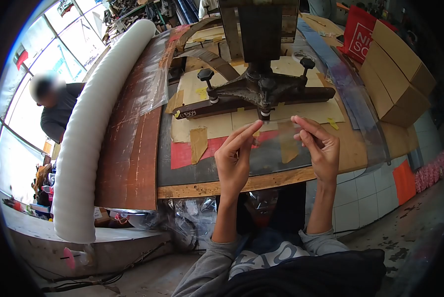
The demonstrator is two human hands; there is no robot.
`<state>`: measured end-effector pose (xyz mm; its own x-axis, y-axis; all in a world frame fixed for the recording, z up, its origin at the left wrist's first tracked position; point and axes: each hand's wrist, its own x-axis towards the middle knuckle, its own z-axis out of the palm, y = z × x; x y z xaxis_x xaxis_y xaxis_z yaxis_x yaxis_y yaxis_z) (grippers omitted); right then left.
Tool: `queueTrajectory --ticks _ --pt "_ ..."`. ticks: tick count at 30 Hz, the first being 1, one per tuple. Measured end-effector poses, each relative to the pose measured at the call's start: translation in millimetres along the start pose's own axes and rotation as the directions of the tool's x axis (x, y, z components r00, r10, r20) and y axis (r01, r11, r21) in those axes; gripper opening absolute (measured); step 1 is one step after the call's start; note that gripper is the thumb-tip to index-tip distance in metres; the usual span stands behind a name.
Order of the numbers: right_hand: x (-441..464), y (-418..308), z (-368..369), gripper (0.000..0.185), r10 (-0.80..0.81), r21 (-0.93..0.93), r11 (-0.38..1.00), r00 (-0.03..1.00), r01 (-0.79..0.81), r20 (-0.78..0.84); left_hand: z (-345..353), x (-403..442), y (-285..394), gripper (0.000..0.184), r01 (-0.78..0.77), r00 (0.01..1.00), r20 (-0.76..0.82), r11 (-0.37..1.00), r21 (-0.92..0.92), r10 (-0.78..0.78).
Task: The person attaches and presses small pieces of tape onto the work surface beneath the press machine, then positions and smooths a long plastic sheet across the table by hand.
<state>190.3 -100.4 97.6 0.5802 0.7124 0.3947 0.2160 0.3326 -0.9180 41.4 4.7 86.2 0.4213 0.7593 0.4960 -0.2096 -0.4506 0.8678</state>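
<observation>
My left hand [235, 156] and my right hand [322, 148] are raised over the front of the workbench [197, 190], fingers pinched and thumbs facing inward. Between the fingertips stretches what looks like a thin clear plastic sheet [277, 132], its upper edge faintly visible and its outline hard to make out. Just beyond the fingertips stands a dark metal press [264, 86], with a long bar [301, 95] at its base. Pale board [212, 127] with pieces of brown tape lies under the bar. A red strip [182, 154] shows on the dark mat in front.
A long white foam roll [103, 119] lies at the left beside a reddish-brown board [128, 148]. Open cardboard boxes [392, 79] and a red bag [358, 37] are at the right. Another person [58, 111] is beyond the roll. Clear plastic hangs over the bench's right edge.
</observation>
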Motion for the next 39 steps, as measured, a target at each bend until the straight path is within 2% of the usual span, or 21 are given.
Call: queueTrajectory --ticks 1,4,7,8,10,11,13,14,16,18,21,22,25,28,34,39 --pt "1.3 4.0 0.8 0.024 0.0 -0.015 1.0 1.0 0.0 -0.001 0.8 -0.1 -4.1 0.031 0.011 1.0 -0.005 1.0 -0.005 -0.011" --pt "8.8 32.1 3.9 0.024 -0.033 -0.128 0.991 0.999 0.03 -0.018 5.6 2.1 -24.3 0.029 0.101 0.995 -0.012 0.976 0.191 -0.1" --pt "18.6 72.2 -0.1 0.024 -0.008 -0.373 0.927 0.999 0.027 0.052 8.1 1.7 -62.8 0.029 0.07 0.996 0.014 0.911 0.407 -0.083" --pt "21.9 81.8 -0.1 0.024 0.023 -0.395 0.918 0.997 0.01 0.079 8.2 1.0 -80.1 0.028 -0.069 0.998 0.03 0.893 0.445 0.063" --pt "26.7 96.8 -0.3 0.025 0.086 -0.441 0.897 0.988 -0.021 0.129 7.1 3.3 -83.9 0.026 -0.074 0.995 0.091 0.832 0.55 0.029" --pt "29.1 102.8 -0.4 0.024 0.059 -0.49 0.872 0.992 0.005 0.114 6.6 2.5 -84.9 0.025 -0.079 0.993 0.12 0.797 0.599 0.008" --pt "34.3 110.4 0.1 0.024 0.0 -0.584 0.81 0.995 0.056 0.096 8.0 -2.8 -87.8 0.023 -0.195 0.981 0.155 0.622 0.759 0.117" --pt "37.7 112.5 0.5 0.024 0.032 -0.574 0.819 0.997 0.018 0.076 8.9 -3.7 -88.2 0.022 -0.246 0.968 0.183 0.514 0.821 0.172" --pt "40.9 115.4 2.2 0.024 0.103 -0.55 0.833 0.994 -0.065 0.038 10.1 -7.7 -87.4 0.025 -0.326 0.945 0.277 0.521 0.789 0.171" --pt "43.9 124.7 4.1 0.023 0.022 -0.57 0.821 0.999 0.001 0.032 11.8 -13.3 -88.3 0.03 -0.361 0.928 0.35 0.533 0.765 0.127" --pt "47.8 130.3 9.8 0.024 -0.071 -0.633 0.769 0.996 0.084 0.046 11.4 -14.9 -92.6 0.036 -0.352 0.928 0.369 0.454 0.818 0.056" --pt "49.6 130.3 12.1 0.024 -0.098 -0.658 0.745 0.994 0.108 0.053 11.0 -12.5 -93.5 0.037 -0.349 0.928 0.368 0.466 0.813 0.054" --pt "55.2 147.8 15.9 0.024 -0.344 -0.744 0.582 0.928 0.328 0.14 8.5 -3.8 -97.7 0.039 -0.34 0.928 0.372 0.496 0.799 0.036" --pt "49.8 141.2 17.2 0.024 -0.338 -0.883 0.345 0.92 0.319 0.2 6.9 3.6 -107.1 0.041 -0.349 0.921 0.388 0.502 0.791 0.028" --pt "46.7 146.8 11.1 0.028 -0.26 -0.876 0.3 0.916 0.379 0.307 7.8 7.9 -119.5 0.039 -0.381 0.915 0.394 0.515 0.768 0.09" --pt "33.3 146.7 10.4 0.037 -0.2 -0.915 0.233 0.937 0.33 0.287 9.9 14.6 -124.3 0.037 -0.366 0.923 0.369 0.537 0.76 0.106"
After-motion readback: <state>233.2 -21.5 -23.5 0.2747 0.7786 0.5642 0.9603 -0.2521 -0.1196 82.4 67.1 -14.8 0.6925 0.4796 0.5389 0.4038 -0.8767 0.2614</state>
